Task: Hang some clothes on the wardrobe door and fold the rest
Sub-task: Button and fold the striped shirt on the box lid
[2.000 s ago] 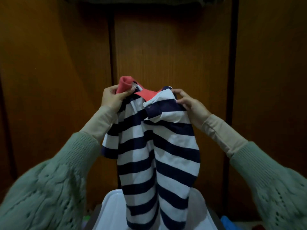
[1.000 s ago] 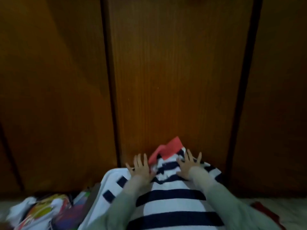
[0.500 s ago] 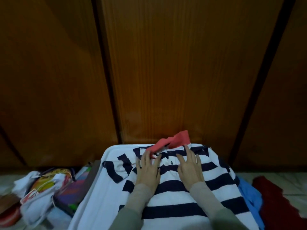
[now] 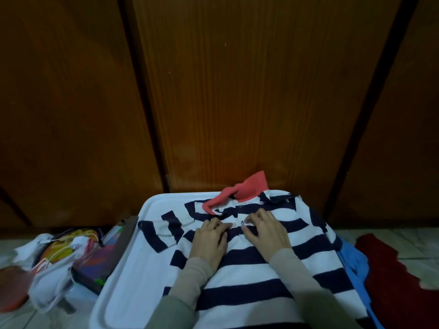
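A navy-and-white striped shirt (image 4: 249, 276) with a coral collar (image 4: 249, 188) lies flat, front up, on a white tray-like surface (image 4: 133, 269) at the foot of the brown wardrobe door (image 4: 225, 91). My left hand (image 4: 210, 238) and my right hand (image 4: 266, 231) sit side by side on its chest just below the collar. The fingertips of both curl inward and pinch the placket fabric around a small button. One short sleeve spreads out to the left.
A blue garment (image 4: 354, 260) hangs off the surface's right edge, and a dark red cloth (image 4: 392, 269) lies on the floor beyond it. On the left floor sit white bags with colourful contents (image 4: 54, 257) and a dark flat box (image 4: 99, 262).
The shirt went from held up in the air to laid on the white surface. My hands went from pressing flat to curling their fingers at the placket.
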Action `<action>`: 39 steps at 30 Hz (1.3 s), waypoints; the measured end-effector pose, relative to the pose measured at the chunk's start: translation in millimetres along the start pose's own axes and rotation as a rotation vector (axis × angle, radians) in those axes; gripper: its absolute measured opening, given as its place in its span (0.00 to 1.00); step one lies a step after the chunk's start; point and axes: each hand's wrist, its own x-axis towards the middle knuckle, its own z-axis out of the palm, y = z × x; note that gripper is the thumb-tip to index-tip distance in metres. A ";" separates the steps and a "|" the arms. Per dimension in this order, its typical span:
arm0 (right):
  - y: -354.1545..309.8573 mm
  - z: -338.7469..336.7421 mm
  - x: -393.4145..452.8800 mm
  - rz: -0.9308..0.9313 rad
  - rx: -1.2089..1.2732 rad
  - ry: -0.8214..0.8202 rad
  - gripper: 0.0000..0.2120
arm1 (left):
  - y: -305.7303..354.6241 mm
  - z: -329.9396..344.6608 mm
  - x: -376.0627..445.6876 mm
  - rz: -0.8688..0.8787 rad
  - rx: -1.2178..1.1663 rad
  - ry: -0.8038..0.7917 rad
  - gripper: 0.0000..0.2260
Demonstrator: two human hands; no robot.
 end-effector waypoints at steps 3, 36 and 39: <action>-2.9 -1.3 -6.3 0.032 -0.009 -0.032 0.13 | 0.6 -1.5 -1.8 -0.061 -0.093 -0.002 0.14; -20.3 -2.8 17.6 0.331 0.370 -0.018 0.04 | 11.6 -1.2 23.6 -0.311 -0.376 0.009 0.10; -17.0 -8.0 18.4 0.427 0.651 0.001 0.12 | 11.0 1.0 23.8 -0.322 -0.395 0.006 0.09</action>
